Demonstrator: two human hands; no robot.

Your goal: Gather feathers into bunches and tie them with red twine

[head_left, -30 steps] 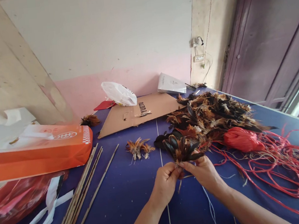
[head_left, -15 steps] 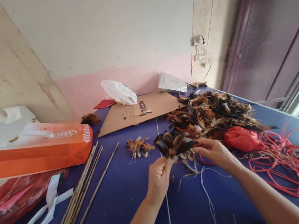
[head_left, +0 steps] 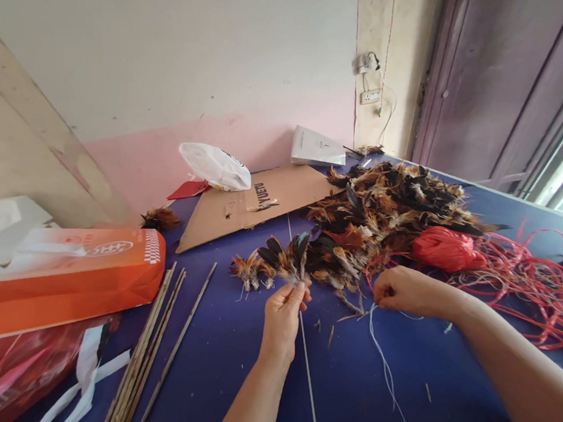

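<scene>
My left hand [head_left: 283,311] pinches a bunch of dark feathers [head_left: 289,257] by its pale quill ends, the tips fanned upward. My right hand [head_left: 395,289] is closed, with thin white string [head_left: 385,361] at its fingertips trailing down over the blue table. Just left of the held bunch lie small orange-brown feather tufts [head_left: 247,268]. Beyond my right hand spreads a large heap of brown and black feathers [head_left: 396,205]. A ball of red plastic twine [head_left: 444,247] sits against the heap's near side, close to my right forearm.
Thin sticks [head_left: 142,373] lie on the blue table [head_left: 241,403] at left, beside an orange paper bag [head_left: 68,287] and a red plastic bag [head_left: 32,378]. Flat cardboard [head_left: 280,201] is at the back, with a white plastic bag [head_left: 214,168] on it. Loose red twine [head_left: 544,317] tangles at right.
My right hand has left the feather bunch, moved lower and closed at the white string. My left hand has shifted slightly left with the feathers, now held more upright. The view has shifted slightly.
</scene>
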